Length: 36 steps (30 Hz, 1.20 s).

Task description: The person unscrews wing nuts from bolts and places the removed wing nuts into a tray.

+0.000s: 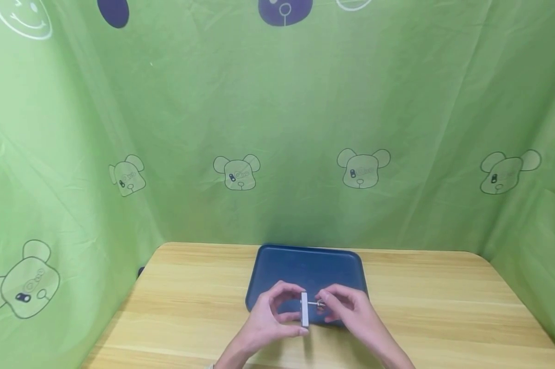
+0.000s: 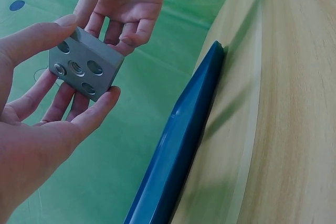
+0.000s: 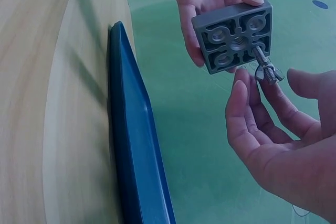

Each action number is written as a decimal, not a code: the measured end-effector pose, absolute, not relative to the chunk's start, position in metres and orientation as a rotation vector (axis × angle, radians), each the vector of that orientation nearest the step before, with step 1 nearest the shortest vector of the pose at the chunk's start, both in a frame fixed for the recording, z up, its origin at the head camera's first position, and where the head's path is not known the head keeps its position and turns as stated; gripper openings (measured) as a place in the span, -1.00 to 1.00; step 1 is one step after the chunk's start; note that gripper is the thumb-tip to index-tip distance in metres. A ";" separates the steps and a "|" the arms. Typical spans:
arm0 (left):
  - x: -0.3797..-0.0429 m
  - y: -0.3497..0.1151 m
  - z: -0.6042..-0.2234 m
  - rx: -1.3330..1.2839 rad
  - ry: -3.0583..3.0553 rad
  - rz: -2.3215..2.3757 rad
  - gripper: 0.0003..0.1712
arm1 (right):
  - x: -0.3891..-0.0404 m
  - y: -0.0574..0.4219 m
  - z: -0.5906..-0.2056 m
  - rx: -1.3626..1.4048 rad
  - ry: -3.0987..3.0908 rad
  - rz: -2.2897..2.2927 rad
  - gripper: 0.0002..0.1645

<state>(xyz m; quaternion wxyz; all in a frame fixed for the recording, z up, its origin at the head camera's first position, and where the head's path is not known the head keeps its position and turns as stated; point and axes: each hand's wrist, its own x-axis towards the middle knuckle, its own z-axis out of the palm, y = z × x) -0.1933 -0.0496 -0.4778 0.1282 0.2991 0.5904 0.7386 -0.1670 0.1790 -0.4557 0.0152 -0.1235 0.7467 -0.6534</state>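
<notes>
A grey square block with round holes stands on edge between the thumb and fingers of my left hand, above the tray. Its recessed, ribbed side faces my right hand. A threaded bolt passes through one corner hole, its head showing on the flat side. On the bolt's free end sits a wing nut. My right hand has its curled fingers and thumb around the wing nut, fingertips right at its wings.
A dark blue tray with a raised rim lies on the wood-grain table beneath the hands. Green fabric printed with bear faces hangs behind the table and along both sides.
</notes>
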 end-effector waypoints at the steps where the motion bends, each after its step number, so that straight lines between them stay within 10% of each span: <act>1: -0.193 -0.050 -0.478 0.871 1.718 2.147 -0.25 | -0.167 0.179 -0.456 -0.383 2.323 -2.033 -0.65; 36: -0.193 -0.050 -0.479 0.860 1.719 2.139 -0.27 | -0.166 0.181 -0.455 -0.552 2.321 -2.024 -0.77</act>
